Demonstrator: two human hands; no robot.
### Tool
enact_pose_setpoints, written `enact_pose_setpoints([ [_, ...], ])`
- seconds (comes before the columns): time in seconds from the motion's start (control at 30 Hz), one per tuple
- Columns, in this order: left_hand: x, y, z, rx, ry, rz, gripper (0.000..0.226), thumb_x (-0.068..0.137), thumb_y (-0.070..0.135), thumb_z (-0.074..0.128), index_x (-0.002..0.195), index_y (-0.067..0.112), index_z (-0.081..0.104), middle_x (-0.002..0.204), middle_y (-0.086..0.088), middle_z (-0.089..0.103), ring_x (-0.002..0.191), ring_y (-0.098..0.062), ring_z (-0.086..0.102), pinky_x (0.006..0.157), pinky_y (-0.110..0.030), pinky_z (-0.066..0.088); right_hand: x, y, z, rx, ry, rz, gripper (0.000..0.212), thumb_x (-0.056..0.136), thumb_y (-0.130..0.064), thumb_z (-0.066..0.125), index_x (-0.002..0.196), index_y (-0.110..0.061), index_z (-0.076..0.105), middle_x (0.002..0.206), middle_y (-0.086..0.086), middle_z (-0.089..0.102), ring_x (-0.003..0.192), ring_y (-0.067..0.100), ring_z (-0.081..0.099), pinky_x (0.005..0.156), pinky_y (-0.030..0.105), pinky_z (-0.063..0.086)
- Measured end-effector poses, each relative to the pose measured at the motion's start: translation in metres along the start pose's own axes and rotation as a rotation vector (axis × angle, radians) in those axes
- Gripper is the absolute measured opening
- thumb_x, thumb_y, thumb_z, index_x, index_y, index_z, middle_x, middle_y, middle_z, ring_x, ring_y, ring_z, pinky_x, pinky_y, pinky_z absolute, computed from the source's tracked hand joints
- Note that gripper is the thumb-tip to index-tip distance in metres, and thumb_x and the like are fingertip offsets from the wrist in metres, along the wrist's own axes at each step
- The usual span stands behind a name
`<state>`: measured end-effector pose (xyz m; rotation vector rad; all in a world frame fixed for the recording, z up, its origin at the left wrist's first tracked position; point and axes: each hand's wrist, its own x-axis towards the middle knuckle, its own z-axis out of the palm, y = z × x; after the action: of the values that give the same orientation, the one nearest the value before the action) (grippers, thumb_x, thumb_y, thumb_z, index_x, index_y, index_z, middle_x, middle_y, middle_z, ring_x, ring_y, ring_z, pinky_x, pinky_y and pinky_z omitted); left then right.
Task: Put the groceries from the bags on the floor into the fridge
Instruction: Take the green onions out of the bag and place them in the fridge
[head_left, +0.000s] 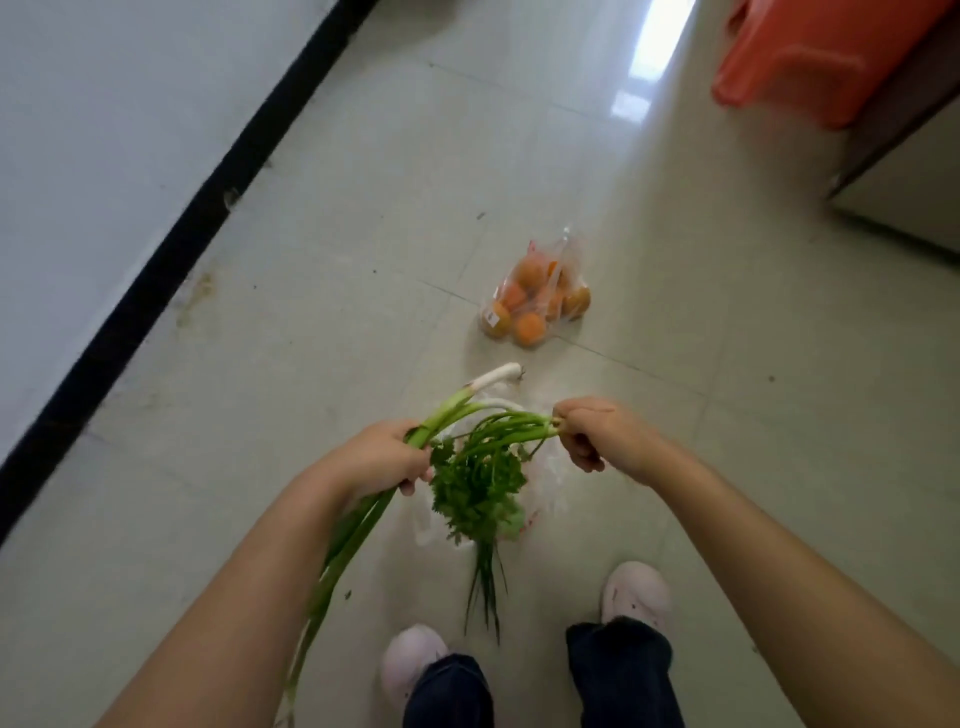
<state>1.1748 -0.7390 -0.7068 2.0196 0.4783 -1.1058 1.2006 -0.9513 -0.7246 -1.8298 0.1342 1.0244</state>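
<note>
- Spring onions: long green stalks, white bulbs pointing far, held above the floor.
- Coriander bunch: leafy, hanging between the hands.
- Left hand: fingers closed around the onion stalks.
- Right hand: fingers pinched shut on the coriander stems.
- Bag of oranges: on the floor, farther off.

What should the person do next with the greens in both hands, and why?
Probably carry both bunches to the fridge. The left hand already grips the spring onions and the right hand holds the cilantro by its stems, both lifted clear of the empty clear bag on the floor. The bag of oranges can wait, since no hand is free.
</note>
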Motion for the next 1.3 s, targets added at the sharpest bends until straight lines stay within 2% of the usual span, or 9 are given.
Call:
enact_pose_setpoints([
  [0.17, -0.099, 0.134, -0.019, 0.150, 0.071, 0.219, 0.027, 0.089, 0.004, 0.050, 0.067, 0.018, 0.045, 0.068, 0.000, 0.051, 0.059, -0.010, 0.049, 0.056, -0.020, 0.039, -0.118, -0.064, -0.070, 0.171, 0.200, -0.054, 0.038, 0.086, 0.006, 0.030, 0.052, -0.008, 0.035, 0.049, 0.007, 0.036, 0.041, 0.017, 0.035, 0.037, 0.016, 0.030],
  [0.33, -0.186, 0.278, -0.012, 0.190, 0.139, 0.480, 0.025, 0.090, 0.005, 0.050, 0.069, 0.019, 0.048, 0.070, -0.001, 0.050, 0.063, -0.016, 0.048, 0.056, -0.020, 0.038, -0.230, -0.120, -0.174, 0.199, 0.354, -0.166, 0.034, 0.086, -0.003, 0.035, 0.053, -0.009, 0.036, 0.046, 0.005, 0.036, 0.031, 0.007, 0.038, 0.037, 0.014, 0.031],
  [0.47, -0.241, 0.390, 0.017, 0.248, 0.147, 0.611, 0.005, 0.093, 0.011, 0.048, 0.089, 0.012, 0.051, 0.071, -0.001, 0.050, 0.066, -0.013, 0.048, 0.056, -0.019, 0.035, -0.325, -0.151, -0.270, 0.186, 0.511, -0.250, 0.039, 0.090, 0.005, 0.029, 0.054, -0.008, 0.036, 0.042, 0.001, 0.036, 0.028, 0.004, 0.037, 0.034, 0.014, 0.029],
  [0.57, -0.285, 0.472, 0.054, 0.195, 0.078, 0.747, 0.011, 0.096, 0.014, 0.047, 0.085, 0.017, 0.049, 0.074, 0.003, 0.050, 0.067, -0.006, 0.047, 0.058, -0.016, 0.036, -0.398, -0.167, -0.338, 0.182, 0.620, -0.294, 0.039, 0.088, 0.007, 0.029, 0.053, -0.010, 0.033, 0.036, -0.006, 0.035, 0.028, 0.005, 0.031, 0.033, 0.016, 0.025],
  [0.83, -0.352, 0.639, 0.148, -0.079, -0.195, 0.955, 0.017, 0.099, 0.008, 0.040, 0.085, 0.014, 0.048, 0.078, -0.003, 0.057, 0.058, -0.013, 0.051, 0.059, -0.019, 0.047, -0.567, -0.170, -0.468, -0.157, 0.991, -0.274, 0.037, 0.091, 0.001, 0.042, 0.060, -0.019, 0.049, 0.054, -0.003, 0.040, 0.050, 0.008, 0.034, 0.045, 0.014, 0.027],
  [0.97, -0.371, 0.723, 0.184, 0.007, -0.176, 1.068, 0.011, 0.099, 0.008, 0.039, 0.091, 0.008, 0.046, 0.076, -0.001, 0.056, 0.056, -0.013, 0.049, 0.057, -0.019, 0.046, -0.607, -0.175, -0.534, -0.121, 1.101, -0.177, 0.034, 0.093, -0.006, 0.040, 0.061, -0.015, 0.048, 0.059, 0.001, 0.036, 0.052, 0.012, 0.031, 0.049, 0.023, 0.024],
  [1.1, -0.371, 0.819, 0.201, 0.123, -0.154, 1.140, 0.004, 0.098, 0.013, 0.043, 0.098, 0.011, 0.047, 0.077, 0.002, 0.058, 0.052, -0.011, 0.049, 0.057, -0.023, 0.042, -0.632, -0.196, -0.609, -0.291, 1.247, -0.100, 0.032, 0.087, -0.018, 0.059, 0.057, -0.015, 0.048, 0.060, 0.000, 0.041, 0.057, 0.012, 0.038, 0.052, 0.024, 0.028],
  [1.2, -0.378, 0.902, 0.200, 0.196, -0.133, 1.172, 0.006, 0.097, 0.013, 0.046, 0.096, 0.011, 0.051, 0.076, 0.000, 0.059, 0.054, -0.014, 0.044, 0.054, -0.025, 0.036, -0.654, -0.218, -0.673, -0.394, 1.409, -0.030, 0.018, 0.081, -0.022, 0.067, 0.070, -0.010, 0.057, 0.063, 0.001, 0.047, 0.062, 0.014, 0.045, 0.052, 0.025, 0.031],
  [1.3, -0.389, 0.987, 0.196, 0.235, -0.111, 1.243, 0.014, 0.098, 0.013, 0.045, 0.087, 0.009, 0.052, 0.071, -0.003, 0.053, 0.054, -0.014, 0.040, 0.050, -0.023, 0.034, -0.677, -0.245, -0.739, -0.608, 1.550, 0.054, 0.022, 0.085, -0.023, 0.061, 0.083, -0.002, 0.062, 0.071, 0.009, 0.051, 0.067, 0.020, 0.046, 0.052, 0.029, 0.029],
])
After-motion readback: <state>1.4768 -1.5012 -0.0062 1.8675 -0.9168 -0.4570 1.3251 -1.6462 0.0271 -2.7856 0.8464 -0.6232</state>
